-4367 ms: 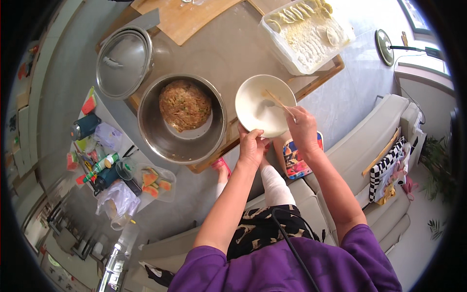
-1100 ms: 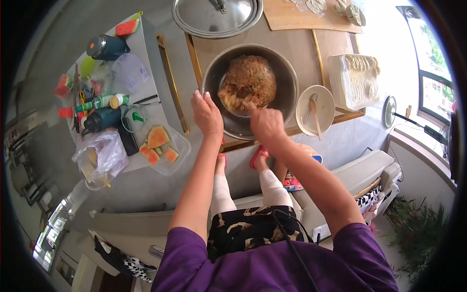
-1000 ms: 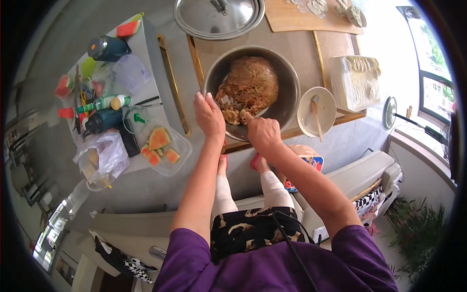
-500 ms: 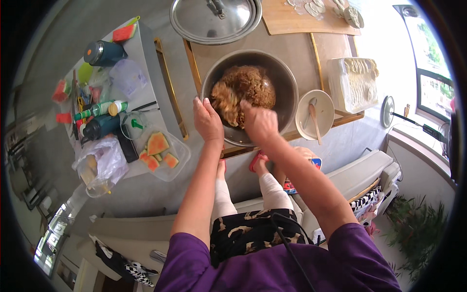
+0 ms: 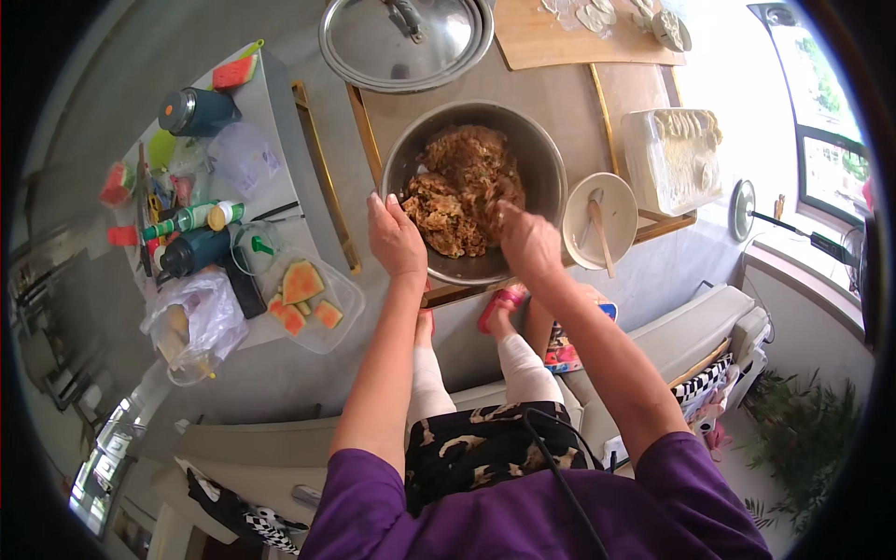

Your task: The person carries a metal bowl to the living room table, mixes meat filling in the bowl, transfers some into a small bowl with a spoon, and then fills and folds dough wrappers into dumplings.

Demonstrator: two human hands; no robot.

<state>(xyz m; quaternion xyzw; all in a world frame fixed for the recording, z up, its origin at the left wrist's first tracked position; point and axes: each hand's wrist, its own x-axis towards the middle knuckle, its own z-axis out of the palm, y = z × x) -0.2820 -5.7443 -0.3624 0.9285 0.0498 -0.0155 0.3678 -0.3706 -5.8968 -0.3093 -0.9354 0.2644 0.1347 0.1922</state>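
While left hand (image 5: pixel 397 238) lies against near-left rim of steel pot (image 5: pixel 546 177), fingers extended, I judge stirring in hand: minced mixture (image 5: pixel 457 210) sits inside, between hands. Right hand (image 5: pixel 534 245) clenched, cannot tell around what; next move probably calls for strokes short of rim. Tabletop (image 5: pixel 551 89) gives room ahead; bowl (image 5: pixel 623 222) crowds right side.

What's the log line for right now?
left hand: at pot rim | right hand: at meat | bowl: beside pot, spoon inside
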